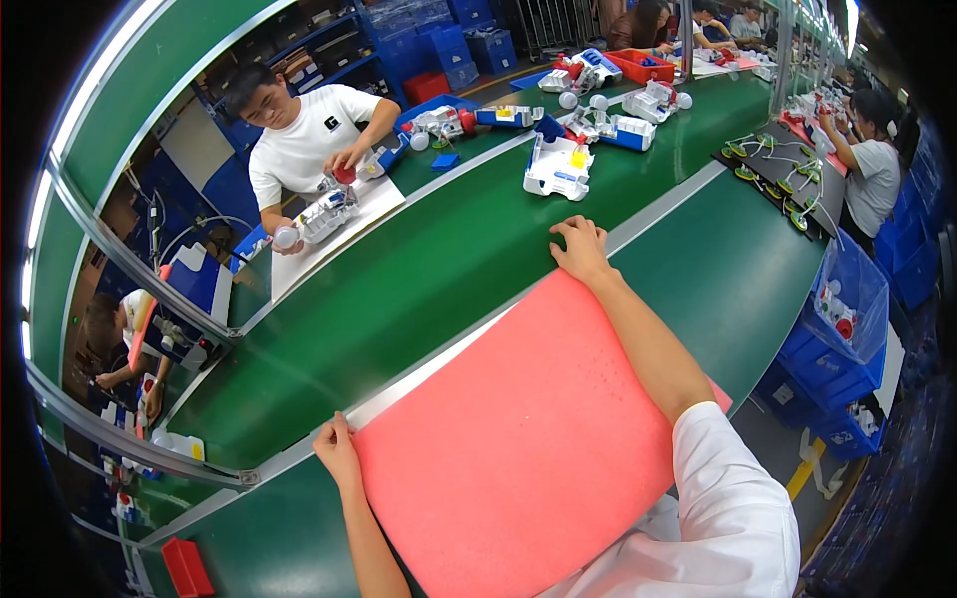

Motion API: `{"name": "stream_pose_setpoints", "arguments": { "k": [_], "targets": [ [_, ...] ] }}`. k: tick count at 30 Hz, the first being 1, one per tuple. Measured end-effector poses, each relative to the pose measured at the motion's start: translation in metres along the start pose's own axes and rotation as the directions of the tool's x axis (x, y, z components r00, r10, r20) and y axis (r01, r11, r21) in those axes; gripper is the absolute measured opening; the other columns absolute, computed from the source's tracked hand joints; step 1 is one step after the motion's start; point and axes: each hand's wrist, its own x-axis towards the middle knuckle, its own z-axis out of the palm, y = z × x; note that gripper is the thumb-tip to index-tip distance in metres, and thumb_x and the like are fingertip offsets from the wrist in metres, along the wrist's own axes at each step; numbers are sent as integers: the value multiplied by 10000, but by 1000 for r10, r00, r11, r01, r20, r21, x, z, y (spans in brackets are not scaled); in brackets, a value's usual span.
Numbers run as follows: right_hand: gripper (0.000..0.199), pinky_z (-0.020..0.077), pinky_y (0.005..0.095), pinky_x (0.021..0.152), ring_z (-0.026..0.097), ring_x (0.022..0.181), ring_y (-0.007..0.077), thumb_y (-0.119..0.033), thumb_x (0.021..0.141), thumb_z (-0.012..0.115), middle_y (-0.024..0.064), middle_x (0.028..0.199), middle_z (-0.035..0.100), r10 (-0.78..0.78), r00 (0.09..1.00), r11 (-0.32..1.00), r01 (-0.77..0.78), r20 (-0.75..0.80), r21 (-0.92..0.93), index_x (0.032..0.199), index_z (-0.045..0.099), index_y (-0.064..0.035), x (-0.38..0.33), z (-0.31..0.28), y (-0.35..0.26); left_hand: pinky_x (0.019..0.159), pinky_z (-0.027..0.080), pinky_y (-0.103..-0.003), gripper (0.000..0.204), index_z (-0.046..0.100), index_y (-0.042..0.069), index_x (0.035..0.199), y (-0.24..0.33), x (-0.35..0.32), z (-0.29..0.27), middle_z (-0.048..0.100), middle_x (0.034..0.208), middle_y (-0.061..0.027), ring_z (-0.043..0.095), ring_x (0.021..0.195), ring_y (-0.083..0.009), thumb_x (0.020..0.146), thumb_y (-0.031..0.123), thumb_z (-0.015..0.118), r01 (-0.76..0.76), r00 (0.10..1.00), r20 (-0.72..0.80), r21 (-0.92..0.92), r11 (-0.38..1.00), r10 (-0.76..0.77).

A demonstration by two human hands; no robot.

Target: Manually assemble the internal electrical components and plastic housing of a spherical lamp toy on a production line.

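Observation:
A large coral-pink foam sheet (518, 429) lies before me, with a strip of white board (429, 369) showing under its far edge. At the sheet's left corner is my left hand (337, 450), its fingers bent and pressed together; what they hold, if anything, is hidden. My right hand (581, 247) reaches past the far right corner, to the metal rail beside the belt. Its fingers are bent but apart, with nothing visible in them. Beyond it, on the green conveyor belt (419, 269), sits a white plastic housing (558, 164) with a yellow label.
Several white, blue and red assemblies (608, 125) ride the belt farther on. Across it, a co-worker (309, 149) handles a similar unit. A red bin (186, 568) is at lower left, blue crates (827, 349) at right. Another worker (877, 149) sits by a dark board with green discs.

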Motion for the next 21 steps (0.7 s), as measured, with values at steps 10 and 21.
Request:
{"name": "stream_pose_setpoints", "arguments": {
  "k": [10,21],
  "targets": [
    [321,329,471,1044,492,1216,278,-187,817,726,109,1210,578,-1,1000,1000,1,9,13,1128,706,-107,-2,-1,-1,525,271,-275,458,484,11,592,-2,-1,-2,442,549,9,339,548,-65,991,194,614,7,1000,5,-21,1000,-7],
    [307,332,469,1038,501,1201,273,-180,815,721,104,1195,586,-18,1000,1000,18,8,14,1115,712,-115,1,0,-1,526,269,-274,464,459,16,587,1,0,0,443,552,9,334,548,-64,991,184,614,3,1000,4,-33,999,-3]
  ]
}}
